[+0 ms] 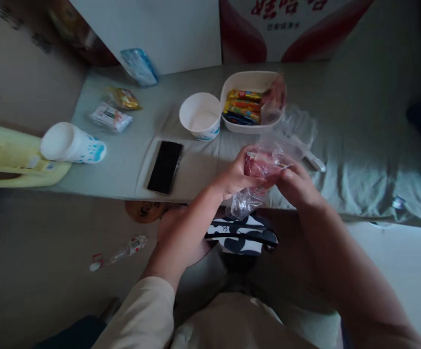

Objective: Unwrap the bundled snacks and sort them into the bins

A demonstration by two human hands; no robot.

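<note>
My left hand (237,173) is wrapped round a pinkish-red packet (263,165) in clear plastic, just above the front edge of the cloth-covered surface. From the other side, the fingers of my right hand (295,182) close on the packet's right end. What is inside the packet cannot be made out. Crumpled clear plastic (246,202) hangs below my left hand, and more clear film (294,133) lies behind the packet. Beyond my hands stands a white tub (228,123) holding several yellow and orange wrapped sticks (245,104) and a reddish wrapped item (275,99).
A white paper bowl (200,116) stands left of the tub, near a black phone (165,167). Stacked paper cups (72,143), a yellow jug (10,160) and small packets (111,117) are further left. Cartons (185,34) rise behind. A plastic bottle (123,252) lies on the floor.
</note>
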